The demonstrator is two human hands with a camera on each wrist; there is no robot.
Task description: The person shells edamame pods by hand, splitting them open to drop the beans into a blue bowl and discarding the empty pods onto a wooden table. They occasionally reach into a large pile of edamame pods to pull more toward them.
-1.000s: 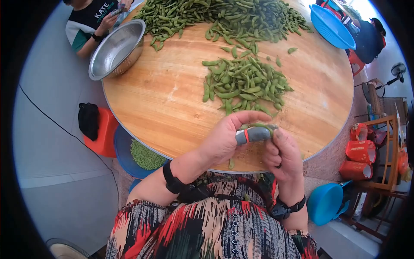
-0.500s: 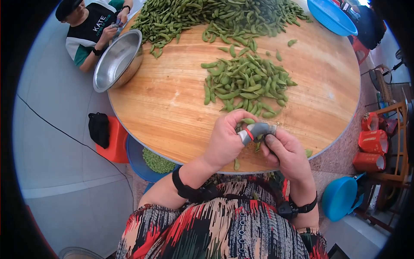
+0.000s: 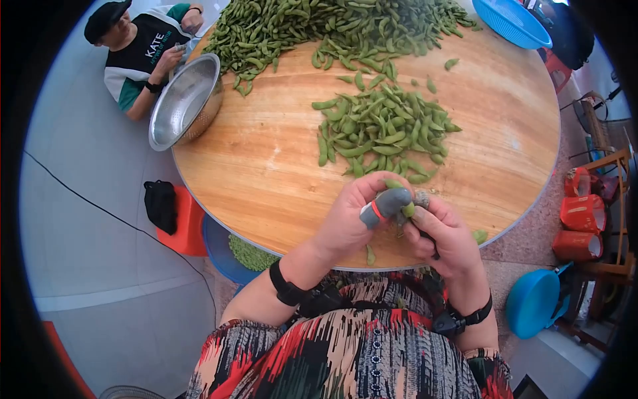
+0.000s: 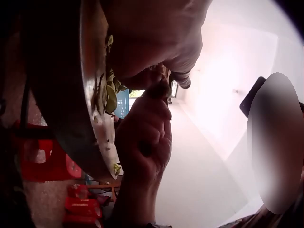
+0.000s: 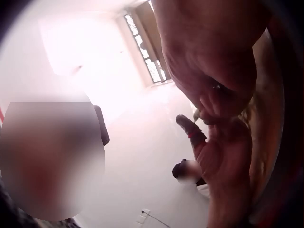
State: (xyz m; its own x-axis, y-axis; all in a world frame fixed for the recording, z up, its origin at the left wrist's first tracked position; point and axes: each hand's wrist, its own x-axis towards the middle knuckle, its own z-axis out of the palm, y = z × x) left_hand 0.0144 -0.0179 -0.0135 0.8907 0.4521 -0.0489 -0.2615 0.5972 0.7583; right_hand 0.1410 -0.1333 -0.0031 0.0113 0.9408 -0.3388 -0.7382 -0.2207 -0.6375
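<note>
My left hand [image 3: 345,216] wears a grey thumb cover [image 3: 395,197] with a red band. Its thumb and fingers hold a green soybean pod [image 3: 408,210] over the table's near edge. From the other side my right hand [image 3: 452,239] pinches the same pod, thumb against a forefinger whose tip is wrapped in something greyish. Fingers hide much of the pod. A small heap of pods [image 3: 385,130] lies just beyond the hands on the round wooden table [image 3: 259,173]. The left wrist view shows the right hand [image 4: 145,128] meeting the left at the fingertips.
A large mound of pods [image 3: 319,30] covers the far side. At the left edge stands a steel colander [image 3: 186,103], near another person [image 3: 143,53]. Below is a blue basin [image 3: 222,249] of shelled beans beside a red stool [image 3: 183,223]. A blue basket [image 3: 512,23] sits far right.
The pod, earlier lying lengthwise between both hands, now sticks out beneath the left thumb. The right thumb has come up against it. The view has shifted, bringing more of the other person in.
</note>
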